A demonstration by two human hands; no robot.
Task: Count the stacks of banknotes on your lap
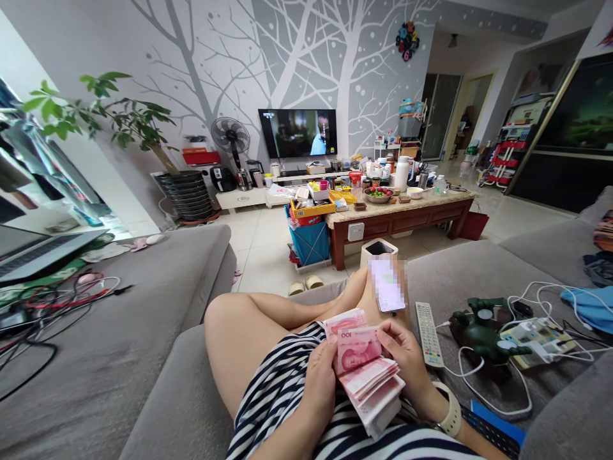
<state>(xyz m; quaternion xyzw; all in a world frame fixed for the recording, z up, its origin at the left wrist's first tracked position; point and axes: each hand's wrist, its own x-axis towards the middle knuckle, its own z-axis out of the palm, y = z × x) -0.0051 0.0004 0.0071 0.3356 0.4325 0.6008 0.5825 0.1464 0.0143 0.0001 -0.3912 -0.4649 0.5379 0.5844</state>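
Observation:
A stack of red 100 banknotes (368, 377) is between my two hands, above my lap. My left hand (322, 377) is closed around the left side of the stack, with its thumb on the notes. With finger and thumb, my right hand (402, 351) pinches the upper right corner of the top note. The lower part of the stack is folded and fanned toward me. Some notes stick out at the far end, past my left thumb. A phone (385, 287) with a lit, blurred screen rests on my leg beyond the notes.
To my right on the grey sofa lie a remote control (428, 333), a dark green figure (483, 332) and a power strip (539, 342) with white cables. A laptop (43, 255) and tangled cables (45, 313) lie at left. Ahead stands a laden coffee table (407, 214).

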